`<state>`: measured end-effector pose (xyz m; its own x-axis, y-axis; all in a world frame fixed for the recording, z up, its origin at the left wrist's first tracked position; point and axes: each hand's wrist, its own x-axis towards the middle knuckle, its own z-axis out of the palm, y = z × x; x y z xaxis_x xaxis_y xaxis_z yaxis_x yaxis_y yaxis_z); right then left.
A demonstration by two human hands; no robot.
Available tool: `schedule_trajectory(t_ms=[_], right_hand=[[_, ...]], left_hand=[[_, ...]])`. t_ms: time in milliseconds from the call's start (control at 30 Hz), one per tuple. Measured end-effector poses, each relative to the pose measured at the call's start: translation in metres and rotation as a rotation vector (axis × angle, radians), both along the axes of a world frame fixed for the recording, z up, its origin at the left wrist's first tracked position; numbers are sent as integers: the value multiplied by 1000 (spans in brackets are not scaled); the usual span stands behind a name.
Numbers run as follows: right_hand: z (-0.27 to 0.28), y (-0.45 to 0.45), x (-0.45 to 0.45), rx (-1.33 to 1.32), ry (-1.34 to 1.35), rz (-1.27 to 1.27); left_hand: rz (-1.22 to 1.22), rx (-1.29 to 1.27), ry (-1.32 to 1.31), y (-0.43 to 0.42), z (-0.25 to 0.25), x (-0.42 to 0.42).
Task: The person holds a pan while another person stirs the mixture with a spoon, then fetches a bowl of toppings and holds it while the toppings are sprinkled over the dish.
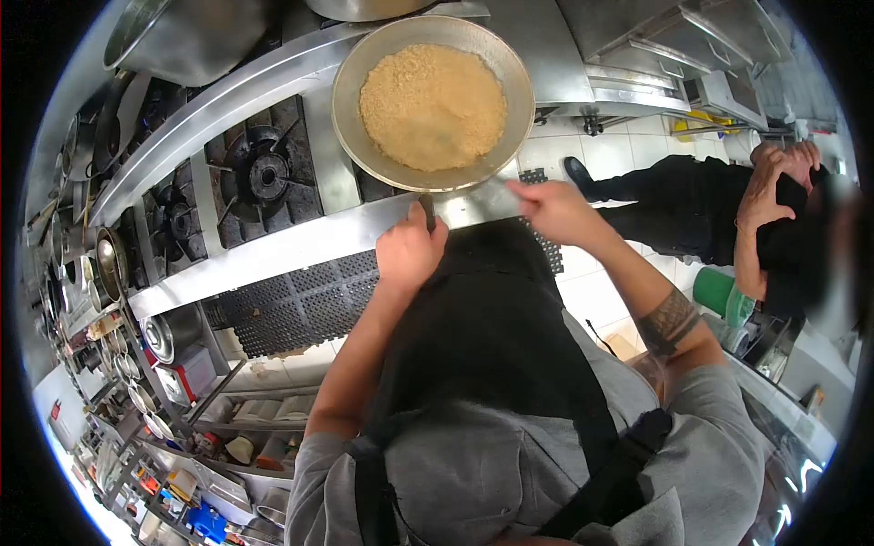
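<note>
A wide metal frying pan (341, 123) sits at the stove's front edge. Pale yellow, crumbly grains (432, 105) spread across its inside. My left hand (410, 253) is closed around the pan's handle, just below the rim. To the right, my right hand (553, 211) is closed close to the pan's lower right rim. A greyish, blurred shape shows at its fingertips, too unclear to name.
Left of the pan is a stove burner (268, 175) with black grates. A large pot (187, 41) stands behind it. At the right, another person (678, 205) in dark clothes is near a green bucket (719, 293). A perforated black mat (300, 305) covers part of the floor.
</note>
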<state>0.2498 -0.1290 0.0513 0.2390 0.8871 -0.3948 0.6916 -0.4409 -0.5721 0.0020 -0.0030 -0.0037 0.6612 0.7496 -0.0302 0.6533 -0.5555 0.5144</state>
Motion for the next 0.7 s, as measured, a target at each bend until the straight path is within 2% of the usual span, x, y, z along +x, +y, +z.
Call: schedule_trajectory(t_ms=[33,67,133,167,233,333,367,433,500,533,600,700], right_hand=[[-10,-9,14,39,-37,-98],[-9,-3,17,35,-39,-94],[-6,17,15,-107,-9,-381],[-21,19,4,-106,-6,-383],[-62,22,-24,112,-117,-101],[-23,18,-55,-42,-40,51],[-11,17,-47,-42,-42,46],[17,7,-11,-189,-122,268],[56,2,19,-236,-224,252],[56,0,28,-236,-227,258],[47,0,41,-151,-392,66],[2,27,59,-77,-495,39]], left_hand=[[1,17,-38,0,-1,0],[5,13,-39,-2,-1,0],[5,36,-32,-1,-1,1],[3,37,-30,0,-1,2],[1,34,14,-1,2,2],[13,6,37,-1,7,3],[8,6,35,-2,7,3],[13,3,13,-1,5,1],[11,9,-5,-1,2,1],[8,14,-18,-1,1,0],[7,15,-12,-1,2,0],[5,28,-11,-1,1,0]])
